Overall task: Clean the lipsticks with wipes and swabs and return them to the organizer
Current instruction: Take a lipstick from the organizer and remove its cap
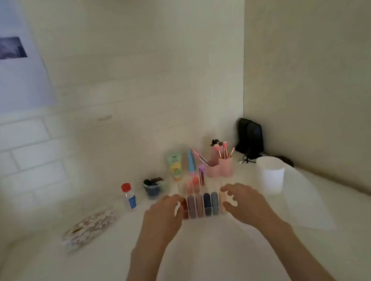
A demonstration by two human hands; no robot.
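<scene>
A clear organizer [209, 215] stands on the white table, its front row filled with several lipsticks [207, 204] in red, mauve, dark blue and peach. Two more pinkish lipsticks [192, 185] stand in its back row. My left hand [164, 216] curls its fingers around the organizer's left end. My right hand [244, 201] does the same at the right end, thumb toward the front. The frame is blurred, so exact finger contact is hard to judge. A pile of cotton swabs [89, 226] lies to the left.
A small red-capped bottle [129, 197] and a dish of dark items [154, 188] stand left of the organizer. Behind it are tubes [175, 166] and pink brush holders [222, 166]. A white cup [271, 173] and a white sheet [306, 202] sit at right. Walls close in behind and right.
</scene>
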